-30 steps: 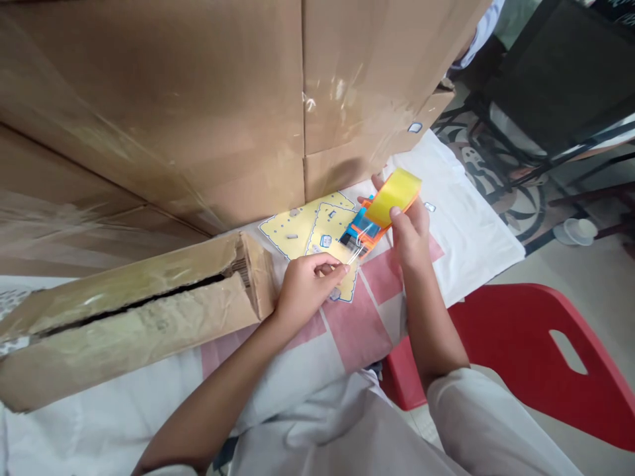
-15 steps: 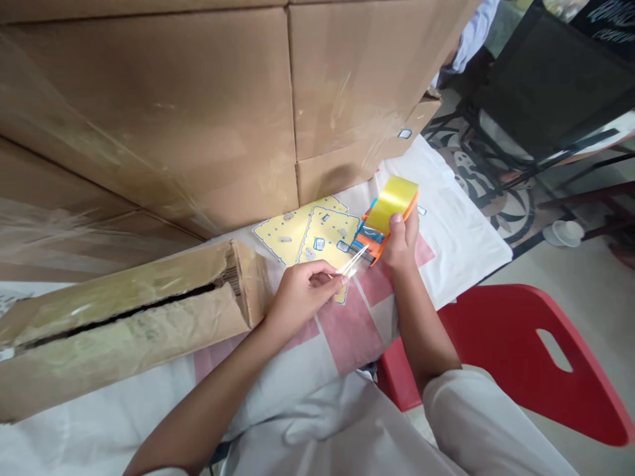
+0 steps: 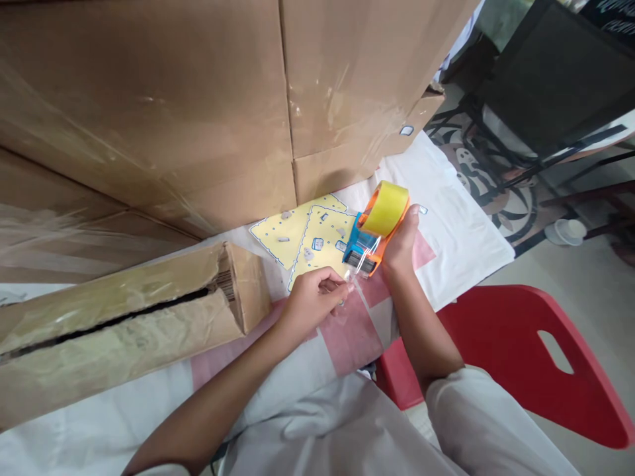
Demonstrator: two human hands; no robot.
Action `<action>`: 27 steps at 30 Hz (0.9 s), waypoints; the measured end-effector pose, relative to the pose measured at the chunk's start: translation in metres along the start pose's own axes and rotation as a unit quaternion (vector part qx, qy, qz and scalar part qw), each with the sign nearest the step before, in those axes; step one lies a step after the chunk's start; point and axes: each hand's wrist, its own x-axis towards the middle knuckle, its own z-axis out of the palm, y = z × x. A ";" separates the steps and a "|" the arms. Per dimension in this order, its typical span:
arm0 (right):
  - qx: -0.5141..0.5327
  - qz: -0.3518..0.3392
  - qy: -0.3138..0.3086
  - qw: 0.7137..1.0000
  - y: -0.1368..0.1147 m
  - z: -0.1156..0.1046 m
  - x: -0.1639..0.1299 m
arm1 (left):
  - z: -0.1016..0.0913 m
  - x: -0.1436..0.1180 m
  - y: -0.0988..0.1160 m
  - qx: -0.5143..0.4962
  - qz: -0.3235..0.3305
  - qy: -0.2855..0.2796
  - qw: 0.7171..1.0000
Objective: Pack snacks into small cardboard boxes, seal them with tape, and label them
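My right hand (image 3: 401, 246) is wrapped round an orange and blue tape dispenser (image 3: 364, 254) that carries a wide roll of yellow tape (image 3: 387, 208). The dispenser is tilted, with its toothed cutting edge towards my left hand. Thumb and forefinger of my left hand (image 3: 320, 294) are pinched together on the shiny, clear tape end (image 3: 348, 275) just off that edge. Beneath and beside the dispenser lie two flat yellow sheets (image 3: 297, 254) with blue-dotted borders and small printed pictures. One overlaps the other.
Large cardboard boxes (image 3: 198, 112) form a wall behind the table. To the left, a long torn carton (image 3: 129, 330) lies on the pink and white cloth (image 3: 350, 337). A red chair (image 3: 516, 350) stands at right, with a dark chair (image 3: 560, 79) beyond it.
The dispenser has turned and tipped slightly, showing more of its blue front. My left hand has moved a little down, and its fingers remain pinched. The view has shifted slightly.
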 end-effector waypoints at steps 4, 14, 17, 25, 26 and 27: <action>0.043 0.008 0.052 0.998 0.004 0.006 -0.001 | -0.003 0.006 -0.006 0.028 -0.004 0.021 0.999; 0.100 0.130 0.045 0.985 -0.008 0.018 -0.009 | -0.008 0.011 -0.005 0.150 0.200 0.013 0.968; 0.118 0.163 0.022 0.979 -0.014 0.021 -0.009 | -0.009 0.010 -0.002 0.166 0.279 0.013 0.946; 0.174 0.209 -0.026 0.962 -0.015 0.024 -0.007 | -0.016 0.011 0.003 0.175 0.368 -0.031 0.913; 0.172 0.211 -0.032 0.962 -0.015 0.024 -0.006 | -0.016 0.012 0.003 0.175 0.375 -0.027 0.910; 0.173 0.215 -0.037 0.960 -0.014 0.024 -0.006 | -0.015 0.012 0.003 0.174 0.382 -0.023 0.907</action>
